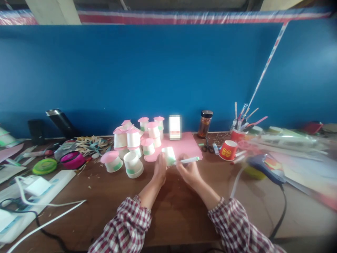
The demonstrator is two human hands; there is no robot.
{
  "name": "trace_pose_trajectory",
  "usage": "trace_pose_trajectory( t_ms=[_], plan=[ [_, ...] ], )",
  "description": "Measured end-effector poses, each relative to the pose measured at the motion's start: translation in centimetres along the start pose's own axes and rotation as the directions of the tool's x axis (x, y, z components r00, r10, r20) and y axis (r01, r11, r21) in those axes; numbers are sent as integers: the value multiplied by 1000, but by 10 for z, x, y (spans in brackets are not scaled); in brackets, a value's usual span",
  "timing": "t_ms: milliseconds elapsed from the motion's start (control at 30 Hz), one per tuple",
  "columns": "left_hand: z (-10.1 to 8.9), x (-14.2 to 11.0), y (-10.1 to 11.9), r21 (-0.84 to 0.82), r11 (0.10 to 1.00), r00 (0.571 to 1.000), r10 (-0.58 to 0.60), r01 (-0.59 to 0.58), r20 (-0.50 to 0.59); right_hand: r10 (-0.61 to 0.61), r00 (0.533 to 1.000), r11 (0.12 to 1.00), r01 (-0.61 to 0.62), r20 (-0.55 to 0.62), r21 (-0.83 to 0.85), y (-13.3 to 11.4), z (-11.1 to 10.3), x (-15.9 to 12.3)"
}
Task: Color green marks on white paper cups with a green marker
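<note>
My left hand (160,167) is closed around a white paper cup (166,154) with a green patch on its side. In my right hand (188,172) is a marker (191,160) with a pale green end pointing right; its other end meets the cup's right side, though whether it touches is hard to tell. Both hands are over the near edge of a pink paper sheet (186,144). Left of them, plain white cups (132,163) stand stacked upside down or nested. Behind these, several cups wear pink paper tops (133,133).
To the right stand a red paper cup (228,151), scissors (209,146), a jar (205,123) and a tool-filled red cup (239,134). A glue gun (267,168) trails a cord. At left lie a power strip (60,181), tapes (44,166) and a pile of sticks (92,146).
</note>
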State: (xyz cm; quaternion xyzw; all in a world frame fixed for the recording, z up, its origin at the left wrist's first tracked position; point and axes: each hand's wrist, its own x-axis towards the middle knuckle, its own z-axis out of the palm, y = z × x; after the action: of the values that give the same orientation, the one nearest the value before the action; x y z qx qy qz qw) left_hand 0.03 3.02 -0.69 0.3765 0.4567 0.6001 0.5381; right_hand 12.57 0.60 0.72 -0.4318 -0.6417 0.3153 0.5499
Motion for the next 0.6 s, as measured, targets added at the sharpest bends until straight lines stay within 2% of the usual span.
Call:
trace_pose_trajectory(
  t_ms=[67, 233, 600],
  plan=[
    [0, -1, 1, -13, 999, 998, 44, -43, 43, 16, 1000, 1000, -16, -13, -10, 0, 0, 0],
    [0, -4, 5, 48, 998, 993, 41, -47, 115, 5, 999, 1000, -5, 31, -5, -2, 0, -1],
    [0, -3, 2, 48, 997, 991, 62, -68, 116, 11, 999, 1000, -10, -49, 15, -4, -1, -1]
  ],
)
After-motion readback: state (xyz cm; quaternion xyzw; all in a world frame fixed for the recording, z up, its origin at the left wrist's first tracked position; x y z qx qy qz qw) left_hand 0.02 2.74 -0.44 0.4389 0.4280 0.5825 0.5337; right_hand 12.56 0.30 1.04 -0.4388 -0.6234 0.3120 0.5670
